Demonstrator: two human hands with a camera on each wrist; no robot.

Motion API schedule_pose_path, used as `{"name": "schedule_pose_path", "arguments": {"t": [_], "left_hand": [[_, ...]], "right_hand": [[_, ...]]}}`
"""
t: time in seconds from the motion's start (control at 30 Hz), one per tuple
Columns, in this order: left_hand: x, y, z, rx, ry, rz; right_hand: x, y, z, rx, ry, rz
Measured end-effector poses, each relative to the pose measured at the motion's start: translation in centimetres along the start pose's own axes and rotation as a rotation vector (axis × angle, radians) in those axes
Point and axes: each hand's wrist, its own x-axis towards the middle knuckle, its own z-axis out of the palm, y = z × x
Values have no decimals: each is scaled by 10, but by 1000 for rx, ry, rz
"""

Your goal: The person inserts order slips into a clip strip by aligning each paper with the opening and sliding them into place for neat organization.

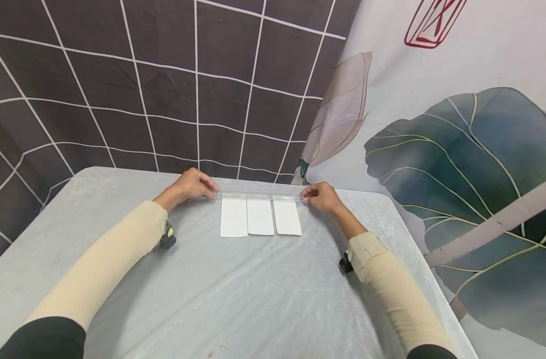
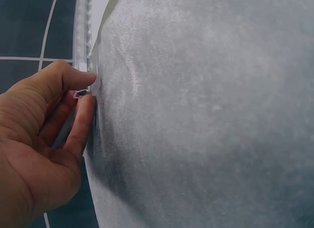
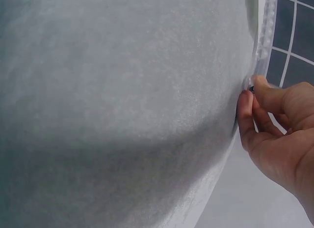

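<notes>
A long clear plastic strip runs left to right near the table's far edge in the head view. Three white paper cards lie side by side, their top edges along it. My left hand pinches the strip's left end; in the left wrist view, thumb and fingers close on the clear strip. At the right end, my right hand pinches it the same way. The right wrist view shows that thumb and fingertips on the strip's end.
A pale grey cloth covers the table. Behind it hangs a dark curtain with a white grid. On the right is a white hanging printed with large leaves. Wrist cameras sit under both sleeves.
</notes>
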Motion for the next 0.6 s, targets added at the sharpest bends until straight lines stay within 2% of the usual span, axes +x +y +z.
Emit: {"name": "schedule_pose_path", "arguments": {"t": [0.6], "left_hand": [[-2, -1, 2, 11, 12, 15]], "right_hand": [[2, 2, 0, -15, 4, -11]]}}
